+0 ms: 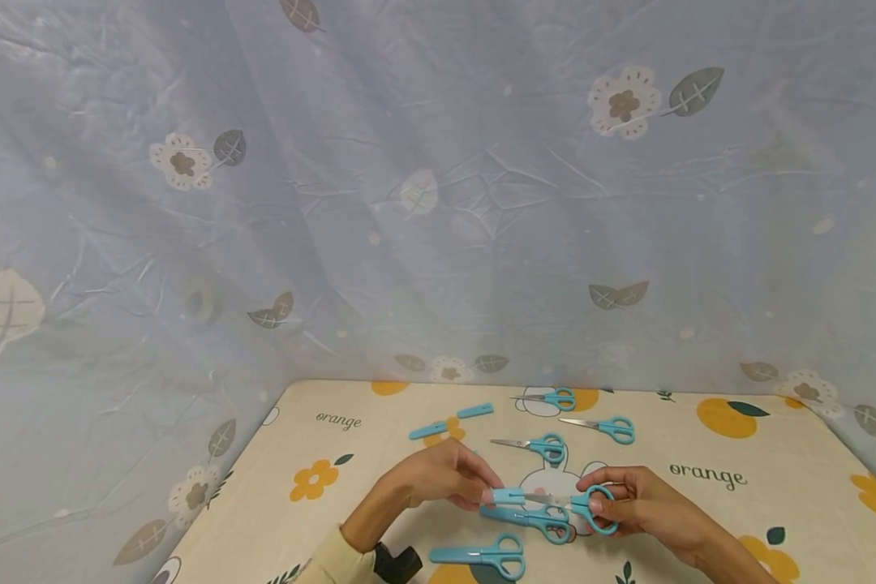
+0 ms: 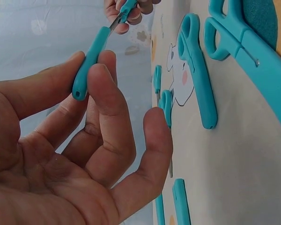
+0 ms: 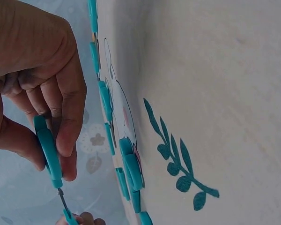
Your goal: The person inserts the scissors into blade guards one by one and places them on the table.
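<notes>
Thumb and fingers of my left hand (image 1: 445,474) pinch a light-blue blade cover (image 2: 90,65). My right hand (image 1: 638,507) holds a pair of blue-handled scissors (image 1: 597,511) by the finger loops. Their blades (image 1: 547,500) point left, with the tips at the cover's mouth and much of the metal still showing. Both things are held above the table. Below them lies a covered pair of scissors (image 1: 514,516), partly overlapped in the head view. Nearer the front edge is another covered pair (image 1: 458,556).
Three bare-bladed scissors lie farther back: a near pair (image 1: 547,448), a right pair (image 1: 616,430) and a rear pair (image 1: 559,398). Two loose covers, one left (image 1: 427,431) and one farther back (image 1: 475,410), lie beyond my left hand. A patterned cloth (image 1: 350,470) covers the table; a curtain (image 1: 438,268) hangs behind.
</notes>
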A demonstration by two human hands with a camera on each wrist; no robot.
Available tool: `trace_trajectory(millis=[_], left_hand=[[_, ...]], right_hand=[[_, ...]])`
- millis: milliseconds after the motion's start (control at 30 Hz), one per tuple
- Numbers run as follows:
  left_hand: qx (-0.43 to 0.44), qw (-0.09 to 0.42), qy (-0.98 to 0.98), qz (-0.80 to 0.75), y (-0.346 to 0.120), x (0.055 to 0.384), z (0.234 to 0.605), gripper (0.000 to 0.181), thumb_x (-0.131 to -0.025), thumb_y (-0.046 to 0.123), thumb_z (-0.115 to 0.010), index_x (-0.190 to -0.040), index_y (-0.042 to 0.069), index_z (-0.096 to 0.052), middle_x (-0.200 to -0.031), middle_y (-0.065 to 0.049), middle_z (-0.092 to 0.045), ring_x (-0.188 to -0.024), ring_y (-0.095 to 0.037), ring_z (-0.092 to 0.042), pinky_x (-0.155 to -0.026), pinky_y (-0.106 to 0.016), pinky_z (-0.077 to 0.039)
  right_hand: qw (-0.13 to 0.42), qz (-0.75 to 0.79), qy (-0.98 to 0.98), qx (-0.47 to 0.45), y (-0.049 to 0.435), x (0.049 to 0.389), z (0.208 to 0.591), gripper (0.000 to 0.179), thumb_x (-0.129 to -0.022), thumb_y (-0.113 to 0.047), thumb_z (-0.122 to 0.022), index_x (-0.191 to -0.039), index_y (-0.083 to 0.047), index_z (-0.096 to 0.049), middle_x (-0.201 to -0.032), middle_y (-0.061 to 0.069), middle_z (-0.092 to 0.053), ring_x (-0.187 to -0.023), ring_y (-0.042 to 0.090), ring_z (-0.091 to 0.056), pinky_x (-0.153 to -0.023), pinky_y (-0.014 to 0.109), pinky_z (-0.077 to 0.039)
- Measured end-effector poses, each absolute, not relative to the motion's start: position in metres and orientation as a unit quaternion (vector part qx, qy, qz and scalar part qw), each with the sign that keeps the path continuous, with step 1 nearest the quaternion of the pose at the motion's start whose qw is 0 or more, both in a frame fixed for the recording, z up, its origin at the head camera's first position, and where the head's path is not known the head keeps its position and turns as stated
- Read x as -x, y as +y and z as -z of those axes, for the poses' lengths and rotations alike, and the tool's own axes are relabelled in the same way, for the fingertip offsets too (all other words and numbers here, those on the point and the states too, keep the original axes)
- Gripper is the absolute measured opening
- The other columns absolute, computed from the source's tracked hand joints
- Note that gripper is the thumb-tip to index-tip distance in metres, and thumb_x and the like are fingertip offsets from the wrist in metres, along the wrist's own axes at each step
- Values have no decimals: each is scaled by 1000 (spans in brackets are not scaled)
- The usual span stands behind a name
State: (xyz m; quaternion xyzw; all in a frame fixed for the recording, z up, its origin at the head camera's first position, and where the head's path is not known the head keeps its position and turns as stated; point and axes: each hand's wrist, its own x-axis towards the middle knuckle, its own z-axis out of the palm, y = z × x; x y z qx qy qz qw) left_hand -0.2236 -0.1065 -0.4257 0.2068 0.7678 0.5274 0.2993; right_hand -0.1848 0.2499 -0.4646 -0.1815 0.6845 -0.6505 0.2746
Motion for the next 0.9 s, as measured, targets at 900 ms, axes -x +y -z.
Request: trace_trajectory(millis=[900], left_hand=[[-204,313,758,-534,-92,222,429,14,-97,0,-76,-109,1,-83,-94,-1,-81,-79,-9,-72,-74,-30,-66]], right_hand=[[266,632,711,156,238,185,468,47,-110,-25,-64,-140,11,-57,-90,-4,-76,-86,11,-70,-73,29,-61]])
